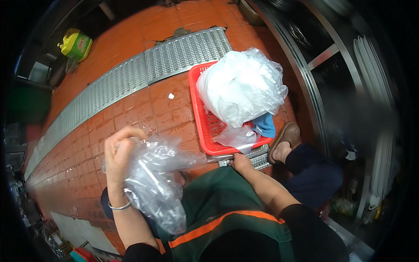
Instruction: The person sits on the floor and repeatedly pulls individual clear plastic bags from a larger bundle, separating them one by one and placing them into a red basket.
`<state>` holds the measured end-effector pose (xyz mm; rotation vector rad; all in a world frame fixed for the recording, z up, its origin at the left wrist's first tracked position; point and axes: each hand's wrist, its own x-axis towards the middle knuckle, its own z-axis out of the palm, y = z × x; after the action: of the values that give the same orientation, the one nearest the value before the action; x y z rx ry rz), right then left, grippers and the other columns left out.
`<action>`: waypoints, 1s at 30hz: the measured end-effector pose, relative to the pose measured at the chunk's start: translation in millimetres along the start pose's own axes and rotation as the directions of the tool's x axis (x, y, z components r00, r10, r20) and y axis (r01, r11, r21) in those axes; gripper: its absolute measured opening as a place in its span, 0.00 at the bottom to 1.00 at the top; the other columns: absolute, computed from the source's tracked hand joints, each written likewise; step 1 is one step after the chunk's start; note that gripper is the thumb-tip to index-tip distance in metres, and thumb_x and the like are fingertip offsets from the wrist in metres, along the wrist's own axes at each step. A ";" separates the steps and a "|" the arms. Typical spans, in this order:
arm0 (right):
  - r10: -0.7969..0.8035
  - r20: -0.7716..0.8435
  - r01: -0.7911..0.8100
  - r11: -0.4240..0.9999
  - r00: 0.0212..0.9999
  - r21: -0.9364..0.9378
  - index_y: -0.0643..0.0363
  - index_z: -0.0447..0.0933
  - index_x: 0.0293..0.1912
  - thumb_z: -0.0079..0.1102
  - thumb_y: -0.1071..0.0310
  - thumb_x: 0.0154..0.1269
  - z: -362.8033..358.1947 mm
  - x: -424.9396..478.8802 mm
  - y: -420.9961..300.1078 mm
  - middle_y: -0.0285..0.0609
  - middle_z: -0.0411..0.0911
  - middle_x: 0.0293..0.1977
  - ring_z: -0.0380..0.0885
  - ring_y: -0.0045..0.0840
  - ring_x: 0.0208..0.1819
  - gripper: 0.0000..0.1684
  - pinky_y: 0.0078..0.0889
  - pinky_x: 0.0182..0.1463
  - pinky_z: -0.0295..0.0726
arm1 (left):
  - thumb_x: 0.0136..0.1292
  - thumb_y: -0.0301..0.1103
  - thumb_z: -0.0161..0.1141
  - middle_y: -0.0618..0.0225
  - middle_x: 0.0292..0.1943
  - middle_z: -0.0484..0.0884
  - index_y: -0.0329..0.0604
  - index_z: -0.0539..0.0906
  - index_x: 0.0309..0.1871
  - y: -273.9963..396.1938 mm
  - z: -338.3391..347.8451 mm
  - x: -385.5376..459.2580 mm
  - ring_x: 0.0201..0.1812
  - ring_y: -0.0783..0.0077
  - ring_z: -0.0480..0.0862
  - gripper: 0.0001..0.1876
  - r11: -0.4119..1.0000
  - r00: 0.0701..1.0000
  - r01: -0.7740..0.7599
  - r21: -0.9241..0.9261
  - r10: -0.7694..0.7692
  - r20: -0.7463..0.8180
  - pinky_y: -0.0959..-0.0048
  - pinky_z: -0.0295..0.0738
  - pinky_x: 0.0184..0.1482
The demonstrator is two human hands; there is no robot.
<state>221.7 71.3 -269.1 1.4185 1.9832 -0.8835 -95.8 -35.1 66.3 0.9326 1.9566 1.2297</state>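
Observation:
My left hand (121, 149) is raised on the left, with its fingers curled around a crumpled clear plastic bag (155, 185). The bag hangs over my lap, and part of it stretches right to my right hand (240, 162). That hand grips the stretched end just below the near rim of a red plastic basket (207, 144). In the basket sits a large bulging clear bag (240, 85) with white contents that I cannot make out. A loose piece of clear plastic (238, 137) and a blue cloth-like item (264, 125) lie at its near side.
Metal drain grating (114, 77) crosses the wet orange tile floor (131, 113). A white scrap (171, 96) lies on the tiles. A yellow-green jug (77, 46) stands far left. Metal shelving (322, 59) with stacked white plates (373, 68) rises on the right, beside my brown shoe (288, 136).

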 end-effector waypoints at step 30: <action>-0.712 0.198 0.099 0.353 0.674 0.930 0.68 0.79 0.47 0.41 0.52 0.78 -241.4 -153.9 -51.1 0.46 0.83 0.33 0.83 0.28 0.33 0.28 0.31 0.40 0.85 | 0.61 0.32 0.70 0.74 0.32 0.85 0.38 0.87 0.42 -34.2 108.5 -9.1 0.33 0.84 0.80 0.09 0.830 0.641 0.542 -0.131 -0.307 0.704 0.83 0.75 0.38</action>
<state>206.2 152.9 9.5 0.7284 1.3616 -2.5525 -11.2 -2.2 -2.9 0.5509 1.2326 0.7540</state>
